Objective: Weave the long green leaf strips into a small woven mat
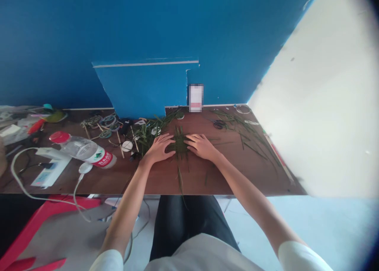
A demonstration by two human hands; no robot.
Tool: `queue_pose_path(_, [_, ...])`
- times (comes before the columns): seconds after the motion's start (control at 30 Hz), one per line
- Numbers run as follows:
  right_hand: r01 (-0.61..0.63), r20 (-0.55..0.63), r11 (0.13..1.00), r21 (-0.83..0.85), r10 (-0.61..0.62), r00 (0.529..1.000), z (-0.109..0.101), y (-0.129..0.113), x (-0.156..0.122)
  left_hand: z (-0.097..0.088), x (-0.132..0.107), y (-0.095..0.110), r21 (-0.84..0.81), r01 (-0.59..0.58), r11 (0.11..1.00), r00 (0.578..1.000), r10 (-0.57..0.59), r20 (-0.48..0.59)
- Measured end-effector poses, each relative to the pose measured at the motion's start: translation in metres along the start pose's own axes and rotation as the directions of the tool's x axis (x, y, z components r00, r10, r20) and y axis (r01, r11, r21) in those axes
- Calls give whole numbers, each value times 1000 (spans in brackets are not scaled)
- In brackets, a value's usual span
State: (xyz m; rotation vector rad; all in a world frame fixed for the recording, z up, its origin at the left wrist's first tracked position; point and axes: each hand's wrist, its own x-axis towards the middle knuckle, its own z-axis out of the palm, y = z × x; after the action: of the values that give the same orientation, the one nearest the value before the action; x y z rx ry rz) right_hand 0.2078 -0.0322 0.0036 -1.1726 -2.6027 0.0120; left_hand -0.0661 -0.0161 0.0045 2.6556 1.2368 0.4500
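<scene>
Sideways lies capped bottle (85, 150); right hand (203, 145) presses leaves (179, 143).

Pixelated: wall card (196, 98); green weave (179, 143) partly covered.

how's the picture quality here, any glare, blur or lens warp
Head view: the white wall at right is washed out; the right corners darken into a vignette; the wide lens stretches the forearms and the table edges; a small patch at the back is pixelated; the left hand, right hand and green strips look sharp.
</scene>
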Motion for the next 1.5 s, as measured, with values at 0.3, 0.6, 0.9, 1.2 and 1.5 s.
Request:
queue_pose_path(0.3, [-2, 6, 1000, -14, 2, 1000, -3, -3, 0, 1, 2, 4, -10, -22, 1000, 1000, 22, -15])
queue_pose_path(0.6, [24, -40, 995, 95, -20, 999, -6, -1, -2, -5, 0, 8, -21, -25, 999, 998, 24, -66])
queue_pose_path(0.9, [29, -40, 992, 119, -25, 999, -4, 0, -2, 0, 3, 9, -49, -4, 999, 997, 0, -80])
queue_pose_path(1.2, [34, -40, 991, 130, -29, 999, -5, 0, -2, -1, 3, 12, -28, -13, 1000, 997, 11, -78])
queue_pose_path(1.5, [33, -43, 986, 165, -26, 999, -4, 0, -2, -1, 3, 13, -47, -3, 999, 999, 1, -52])
